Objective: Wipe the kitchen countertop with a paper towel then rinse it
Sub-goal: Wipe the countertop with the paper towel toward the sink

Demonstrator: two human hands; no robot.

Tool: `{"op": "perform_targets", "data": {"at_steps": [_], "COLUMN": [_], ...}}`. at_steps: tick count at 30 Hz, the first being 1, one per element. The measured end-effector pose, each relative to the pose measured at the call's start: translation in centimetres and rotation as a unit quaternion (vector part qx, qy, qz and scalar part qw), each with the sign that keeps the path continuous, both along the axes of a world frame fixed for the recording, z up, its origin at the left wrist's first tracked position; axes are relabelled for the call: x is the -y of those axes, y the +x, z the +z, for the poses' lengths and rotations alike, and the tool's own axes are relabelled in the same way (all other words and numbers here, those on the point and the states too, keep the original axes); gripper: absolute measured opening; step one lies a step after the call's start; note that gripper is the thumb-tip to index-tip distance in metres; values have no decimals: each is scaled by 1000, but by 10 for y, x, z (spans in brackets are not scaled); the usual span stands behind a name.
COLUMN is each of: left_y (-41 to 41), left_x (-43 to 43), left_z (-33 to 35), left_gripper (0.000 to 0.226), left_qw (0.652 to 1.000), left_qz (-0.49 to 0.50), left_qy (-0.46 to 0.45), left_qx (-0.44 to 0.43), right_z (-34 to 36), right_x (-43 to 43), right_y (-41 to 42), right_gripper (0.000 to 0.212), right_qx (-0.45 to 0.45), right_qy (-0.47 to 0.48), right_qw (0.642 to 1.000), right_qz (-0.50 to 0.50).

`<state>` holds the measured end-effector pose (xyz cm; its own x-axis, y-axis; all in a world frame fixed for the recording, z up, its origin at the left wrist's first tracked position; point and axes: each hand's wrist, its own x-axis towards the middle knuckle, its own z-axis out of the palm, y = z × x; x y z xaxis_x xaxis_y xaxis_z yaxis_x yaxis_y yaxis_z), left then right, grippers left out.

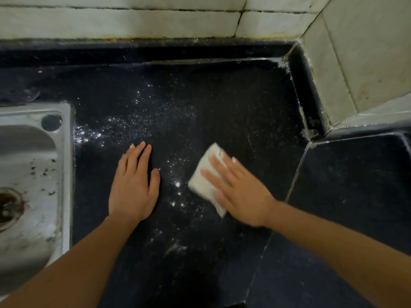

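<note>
A black speckled countertop (233, 103) fills the middle of the head view, dusted with white powder (138, 123) from beside the sink down toward the front. A folded white paper towel (203, 178) lies flat on it right of centre. My right hand (240, 190) presses on the towel with fingers spread over it. My left hand (134, 185) rests palm down on the bare counter to the left of the towel, fingers together, holding nothing.
A steel sink (31, 170) with a dark drain (7, 204) is set into the counter at the left. Pale tiled walls (124, 21) close the back, and a tiled corner (360, 63) juts in at the right. A lower dark slab (351, 185) adjoins at right.
</note>
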<state>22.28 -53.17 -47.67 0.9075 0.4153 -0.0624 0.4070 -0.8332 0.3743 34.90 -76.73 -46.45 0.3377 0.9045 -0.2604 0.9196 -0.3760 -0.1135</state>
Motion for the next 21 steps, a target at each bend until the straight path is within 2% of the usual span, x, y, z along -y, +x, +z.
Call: {"op": "perform_targets", "data": {"at_steps": [3,5,7,9,12,15,17,21], "left_y": [1,1,1,1,1,1,0,1], "left_x": [0,0,0,-1,-1,-2,-2,-2], "left_z": [1,2,2,1,0,0,-1,0], "left_gripper": [60,61,61,61,60,59,59,59], "left_qw": [1000,1000,1000,1000,1000,1000,1000,1000], "left_qz": [-1,2,1,1,2,1,0,-4], "left_qy": [3,2,4,5,3,4,4,6], "left_qx": [-2,-2,-3,-5,-3,-1,-1,-5], "right_z": [10,7,4,1,-2,-3,-5,-4], "right_x": [25,17,-10,-47,-107,-141,-134,-67], "right_y": [-9,15,50,87,122,123,106,44], "right_gripper": [55,55,56,55,55,55,55,54], "right_qx": [1,20,34,24,-9,-32,-22,-12], "right_qy": [-22,-27,-19,4,0,0,3,32], "right_qw": [994,990,996,999,987,972,978,997], "right_qz": [108,137,81,-27,-163,-232,-209,-69]}}
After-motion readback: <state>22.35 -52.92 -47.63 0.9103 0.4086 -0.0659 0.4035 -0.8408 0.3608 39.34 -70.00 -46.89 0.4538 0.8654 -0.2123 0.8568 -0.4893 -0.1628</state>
